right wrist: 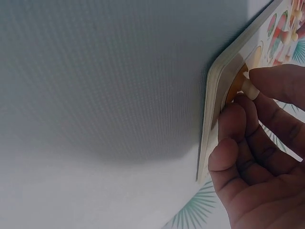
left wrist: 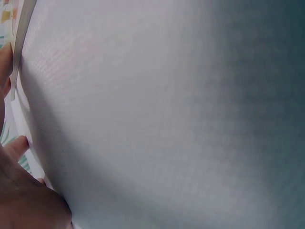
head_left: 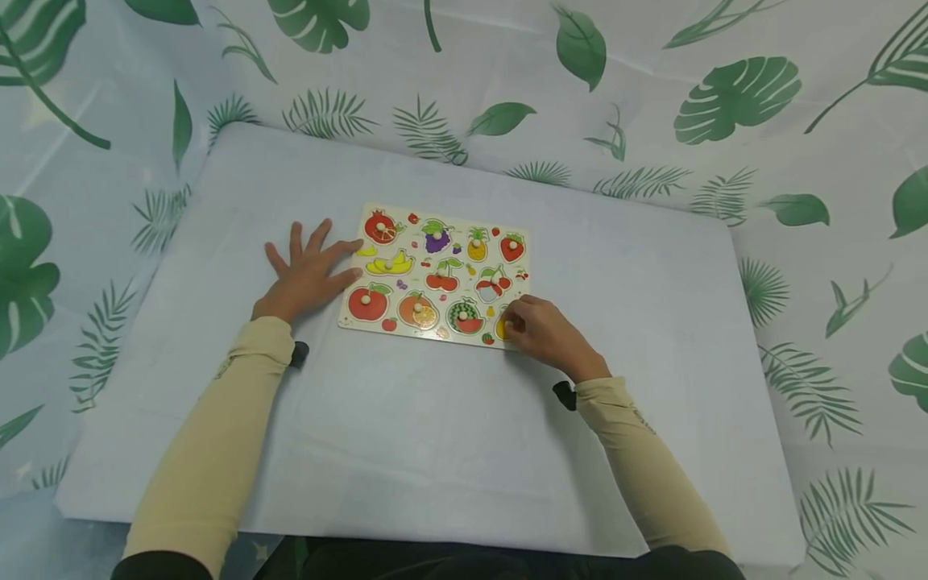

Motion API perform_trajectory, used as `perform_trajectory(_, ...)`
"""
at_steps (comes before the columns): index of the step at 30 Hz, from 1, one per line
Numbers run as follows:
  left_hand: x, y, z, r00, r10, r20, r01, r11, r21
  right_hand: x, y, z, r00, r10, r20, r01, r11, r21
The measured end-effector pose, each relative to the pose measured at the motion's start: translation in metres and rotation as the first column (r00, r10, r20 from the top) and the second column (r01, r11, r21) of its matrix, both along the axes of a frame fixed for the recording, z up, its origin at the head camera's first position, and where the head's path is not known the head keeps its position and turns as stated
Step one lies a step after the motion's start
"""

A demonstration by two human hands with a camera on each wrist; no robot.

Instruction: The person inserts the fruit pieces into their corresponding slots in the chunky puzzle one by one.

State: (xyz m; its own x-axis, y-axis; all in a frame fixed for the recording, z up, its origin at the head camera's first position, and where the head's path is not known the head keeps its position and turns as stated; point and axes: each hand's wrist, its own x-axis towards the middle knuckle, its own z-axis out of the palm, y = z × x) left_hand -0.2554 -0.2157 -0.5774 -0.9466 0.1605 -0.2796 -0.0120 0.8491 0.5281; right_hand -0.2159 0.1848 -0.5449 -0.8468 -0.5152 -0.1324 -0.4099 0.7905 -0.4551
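Observation:
A wooden fruit knob puzzle lies on the table, its pieces seated in several rows. My left hand is spread out flat at the puzzle's left side, with thumb and index fingertips right at the edge. In the left wrist view, fingers overlap the board's side. At the lower right corner, my right hand pinches the small knob of a yellow-orange fruit piece between thumb and fingertips. That piece is mostly hidden by the hand in the head view.
A white cloth covers the table under the puzzle. Leaf-patterned sheets hang behind and at the sides. Among the other pieces are an apple, a watermelon and a strawberry.

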Motion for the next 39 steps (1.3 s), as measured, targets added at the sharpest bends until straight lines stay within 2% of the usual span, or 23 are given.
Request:
perform_trajectory(17, -0.003, 0.002, -0.004, 1.000, -0.004, 0.001, 0.004, 1.000, -0.008, 0.004, -0.003, -0.001, 0.999, 0.008, -0.038, -0.005, 0.998, 0.068)
perform_trajectory(26, -0.005, -0.002, -0.007, 1.000, -0.019, -0.007, 0.019, 1.000, -0.018, 0.006, -0.007, -0.012, 0.996, 0.006, -0.094, 0.000, 0.998, 0.064)
perform_trajectory(33, 0.000, -0.002, -0.021, 0.999, -0.014, -0.031, 0.012, 0.999, -0.041, 0.012, -0.007, -0.020, 0.996, -0.036, -0.087, 0.037, 0.999, 0.008)
perform_trajectory(36, 0.005, -0.001, -0.028, 0.998, 0.002, -0.059, -0.004, 1.000, -0.025, 0.015, -0.004, -0.019, 0.995, -0.069, -0.073, 0.068, 0.998, -0.016)
perform_trajectory(39, 0.010, -0.002, -0.035, 0.997, 0.028, -0.076, -0.028, 1.000, 0.005, 0.015, 0.002, -0.017, 0.988, -0.117, -0.095, 0.115, 0.993, -0.027)
